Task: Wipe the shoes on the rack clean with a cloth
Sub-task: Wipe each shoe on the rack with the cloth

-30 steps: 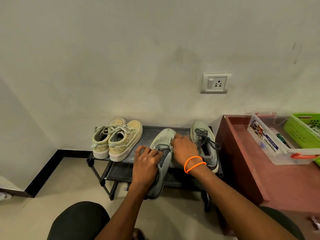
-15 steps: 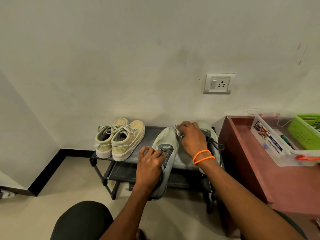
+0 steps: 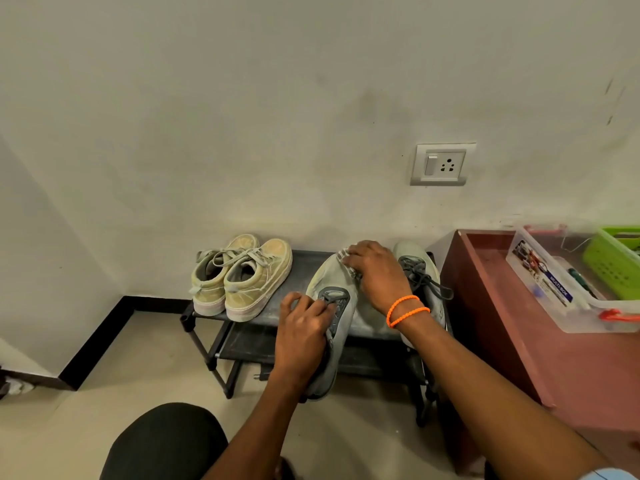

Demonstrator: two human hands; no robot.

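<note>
Cloth mostly hid under my right hand, pinched against the grey shoe my left hand gripped above the rack. Four shoes showed: two beige, two grey.

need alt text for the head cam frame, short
A person's left hand grips a grey shoe sole-up at a low black rack, while the right hand presses a cloth against its toe. A tan pair and another grey shoe rest on the rack.
</note>
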